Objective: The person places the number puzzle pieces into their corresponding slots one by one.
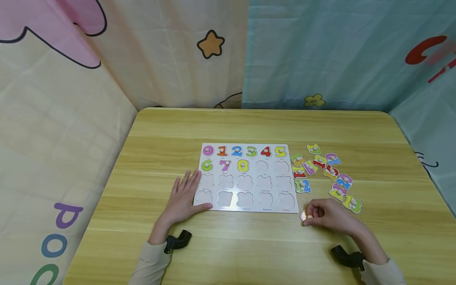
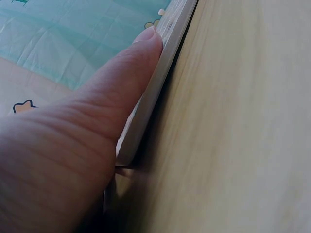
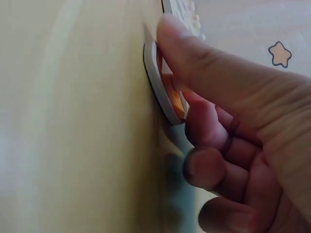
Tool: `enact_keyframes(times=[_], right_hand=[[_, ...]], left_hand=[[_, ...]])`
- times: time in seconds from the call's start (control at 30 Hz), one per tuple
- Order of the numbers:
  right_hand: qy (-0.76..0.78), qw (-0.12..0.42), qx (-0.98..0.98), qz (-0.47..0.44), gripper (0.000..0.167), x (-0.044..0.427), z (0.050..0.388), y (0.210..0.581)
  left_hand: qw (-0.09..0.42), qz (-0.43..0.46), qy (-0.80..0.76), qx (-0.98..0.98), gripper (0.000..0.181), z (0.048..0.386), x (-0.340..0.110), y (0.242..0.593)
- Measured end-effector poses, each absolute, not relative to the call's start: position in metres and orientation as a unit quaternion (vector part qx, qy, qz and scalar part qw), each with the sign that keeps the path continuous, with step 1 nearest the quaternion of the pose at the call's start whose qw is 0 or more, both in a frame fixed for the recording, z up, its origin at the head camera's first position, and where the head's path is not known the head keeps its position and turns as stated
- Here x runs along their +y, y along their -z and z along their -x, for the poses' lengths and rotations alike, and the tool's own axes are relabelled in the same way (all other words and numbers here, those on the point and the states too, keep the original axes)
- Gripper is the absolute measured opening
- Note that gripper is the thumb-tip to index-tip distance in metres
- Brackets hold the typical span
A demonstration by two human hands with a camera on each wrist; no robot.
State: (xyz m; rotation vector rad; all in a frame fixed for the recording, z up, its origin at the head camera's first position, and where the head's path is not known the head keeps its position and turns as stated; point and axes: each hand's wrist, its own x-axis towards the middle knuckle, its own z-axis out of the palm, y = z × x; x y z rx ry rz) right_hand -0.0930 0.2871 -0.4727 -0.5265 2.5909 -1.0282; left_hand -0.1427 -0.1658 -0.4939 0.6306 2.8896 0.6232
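Observation:
A white number puzzle board (image 1: 246, 178) lies flat on the table, its top row filled with 0 to 5 and its second row holding 6, 7 and 8. My left hand (image 1: 182, 201) rests at the board's lower left corner with fingers spread straight. In the left wrist view the thumb (image 2: 121, 68) lies along the board's edge (image 2: 146, 107). Right of the board, my right hand (image 1: 329, 215) pinches a small puzzle piece (image 1: 303, 216) close to the table. Its face looks orange in the right wrist view, where the thumb covers part of the piece (image 3: 158, 85); its number is hidden.
Several loose number pieces lie right of the board, among them a blue and green 12 (image 1: 302, 186), a green 13 (image 1: 352, 204) and a red 11 (image 1: 299, 171). Printed curtains (image 1: 171, 59) hang behind and beside the wooden table (image 1: 249, 249).

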Motion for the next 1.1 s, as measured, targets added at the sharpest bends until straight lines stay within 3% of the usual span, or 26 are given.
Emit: enact_keyframes(times=[0.23, 0.43, 0.77, 1.1], right_hand=[[0.337, 0.073, 0.925, 0.158, 0.025, 0.275, 0.121, 0.467], [0.316, 0.035, 0.937, 0.145, 0.027, 0.237, 0.162, 0.466], [0.327, 0.08, 0.937, 0.09, 0.032, 0.175, 0.212, 0.472], [0.294, 0.064, 0.95, 0.08, 0.033, 0.171, 0.226, 0.466]], left_hand=[[0.064, -0.205, -0.209, 0.954, 0.108, 0.143, -0.167, 0.494], [0.064, -0.204, -0.212, 0.954, 0.108, 0.142, -0.167, 0.496], [0.06, -0.209, -0.214, 0.953, 0.108, 0.14, -0.167, 0.498], [0.055, -0.211, -0.212, 0.953, 0.107, 0.142, -0.166, 0.495]])
